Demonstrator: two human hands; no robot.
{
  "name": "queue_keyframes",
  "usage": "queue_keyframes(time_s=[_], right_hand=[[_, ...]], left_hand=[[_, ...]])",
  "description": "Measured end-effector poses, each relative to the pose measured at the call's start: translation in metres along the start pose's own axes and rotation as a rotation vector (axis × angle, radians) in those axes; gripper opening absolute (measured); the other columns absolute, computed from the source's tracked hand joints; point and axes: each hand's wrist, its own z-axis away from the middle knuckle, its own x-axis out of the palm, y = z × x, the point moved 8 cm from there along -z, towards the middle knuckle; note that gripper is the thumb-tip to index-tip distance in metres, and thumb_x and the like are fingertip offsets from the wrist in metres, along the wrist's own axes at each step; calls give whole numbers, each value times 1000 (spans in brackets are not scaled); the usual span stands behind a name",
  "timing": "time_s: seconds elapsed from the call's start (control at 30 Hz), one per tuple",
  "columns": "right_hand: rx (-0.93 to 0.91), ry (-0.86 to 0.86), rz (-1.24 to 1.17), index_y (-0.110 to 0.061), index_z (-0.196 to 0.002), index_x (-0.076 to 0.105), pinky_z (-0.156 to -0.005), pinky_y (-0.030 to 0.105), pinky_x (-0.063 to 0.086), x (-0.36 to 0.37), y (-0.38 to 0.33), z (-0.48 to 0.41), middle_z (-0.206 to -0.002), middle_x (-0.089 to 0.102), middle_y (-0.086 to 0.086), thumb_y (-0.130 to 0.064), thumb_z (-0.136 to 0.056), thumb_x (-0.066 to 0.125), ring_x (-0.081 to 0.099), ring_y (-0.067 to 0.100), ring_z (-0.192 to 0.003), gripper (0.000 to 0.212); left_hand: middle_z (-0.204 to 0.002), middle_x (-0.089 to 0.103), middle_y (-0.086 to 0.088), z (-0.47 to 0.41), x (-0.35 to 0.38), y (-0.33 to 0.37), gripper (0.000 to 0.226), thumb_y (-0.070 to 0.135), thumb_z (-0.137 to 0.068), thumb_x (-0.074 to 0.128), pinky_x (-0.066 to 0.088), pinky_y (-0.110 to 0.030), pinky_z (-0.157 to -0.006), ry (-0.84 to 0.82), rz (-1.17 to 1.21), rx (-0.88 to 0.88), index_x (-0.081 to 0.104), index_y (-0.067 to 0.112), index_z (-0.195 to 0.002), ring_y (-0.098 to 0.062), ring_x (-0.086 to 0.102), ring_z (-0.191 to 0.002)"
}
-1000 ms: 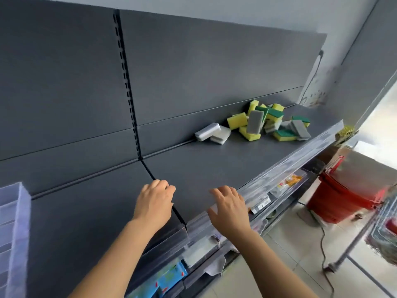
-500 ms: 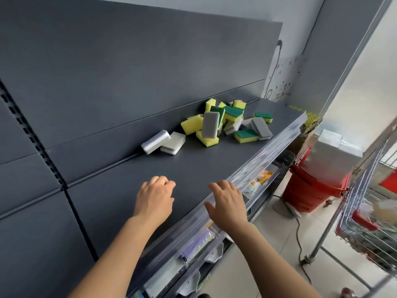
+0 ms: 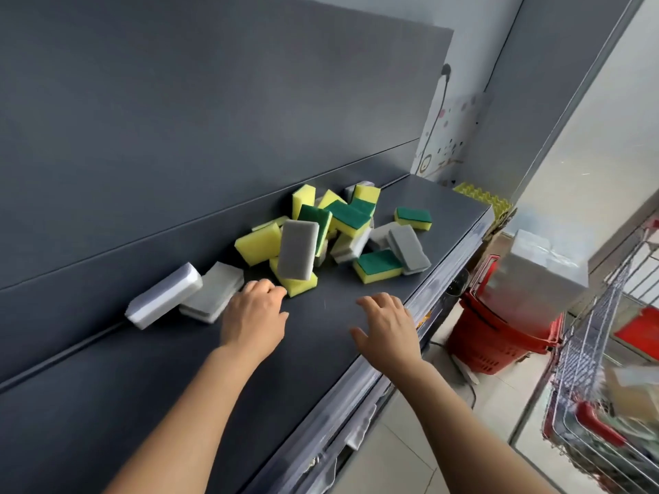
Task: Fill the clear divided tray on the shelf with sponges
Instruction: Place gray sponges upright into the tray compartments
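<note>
shelf [image 3: 178, 386]: dark grey, flat, grey back panel [image 3: 178, 119] behind | sponges [image 3: 342, 222]: loose heap, yellow-green and grey, at shelf's rear right | left hand [image 3: 255, 315]: loosely curled, empty, just beside heap | right hand [image 3: 388, 326]: fingers spread, empty, over shelf's front edge | floor right: red basket [image 3: 492, 336], wire cart [image 3: 599, 386] | edge labels too blurred to read

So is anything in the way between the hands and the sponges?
Nothing visible. Only bare shelf lies between the right hand and the sponge pile, and the left hand is right beside the nearest yellow sponge. Both hands hold nothing. The clear tray is out of view.
</note>
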Motion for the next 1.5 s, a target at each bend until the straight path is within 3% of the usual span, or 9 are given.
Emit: queue_keyframes(time_s=[0.23,0.53,0.7,0.8,1.07,1.23,1.3,1.37,1.5], right_hand=[[36,-1,6,-20,-135,43,-104,36,32,6,32,-58,-138,41,4,-37,-87,60,36,26,-128,54],[19,-150,28,-23,-150,15,-115,39,17,23,62,-114,-159,5,7,-13,-83,54,5,25,-146,78],[-78,-149,99,-25,-145,25,-104,38,27,21,67,-131,-147,31,4,-25,-84,53,25,27,-134,68],[-158,-151,122,-25,-136,39,-101,39,29,22,60,-137,-132,40,3,-53,-80,60,33,27,-124,66],[-258,-221,-137,-20,-120,55,-91,35,41,37,31,-132,-114,54,1,-73,-68,57,51,24,-110,74],[-283,-158,-157,-25,-111,63,-86,35,42,32,20,-129,-105,60,-2,-85,-65,44,53,22,-105,78],[-207,82,-318,-21,-76,63,-66,32,43,9,32,-130,-80,60,-2,-76,-76,45,57,23,-84,58],[-107,293,-404,-16,-67,55,-61,33,39,-10,55,-133,-74,56,1,-53,-85,53,54,27,-79,42],[162,267,-278,-16,-114,52,-100,44,24,-6,107,-151,-132,43,13,-26,-89,54,31,33,-126,27]], left_hand=[[-119,54,-8,-45,24,-9,55,51,-84,60,41,-32,-90,14,13,-229,45,11,-119,-24,51,-110],[-114,56,-14,-72,37,0,88,62,-62,74,44,-40,-80,78,154,-458,36,6,-119,-31,52,-107],[-123,54,-13,-83,30,10,84,50,-70,76,43,-44,-89,226,302,-459,37,8,-132,-33,50,-113],[-117,51,-10,-83,23,18,76,38,-66,81,45,-44,-88,296,320,-431,43,8,-123,-31,48,-109],[-118,49,-8,-44,16,-7,76,33,-68,77,43,-46,-90,345,272,-586,40,12,-131,-31,47,-110],[-104,49,-1,-24,17,-11,65,32,-65,79,46,-36,-70,317,297,-677,43,13,-117,-28,53,-97],[-105,53,-3,-20,18,-9,68,36,-66,79,47,-37,-69,293,318,-723,40,13,-117,-28,55,-96],[-108,54,-3,-18,18,-6,71,42,-67,78,48,-38,-70,278,327,-744,37,15,-118,-27,55,-97],[-112,54,-2,-20,14,2,75,48,-67,78,48,-39,-74,322,348,-694,39,17,-124,-24,53,-101]])
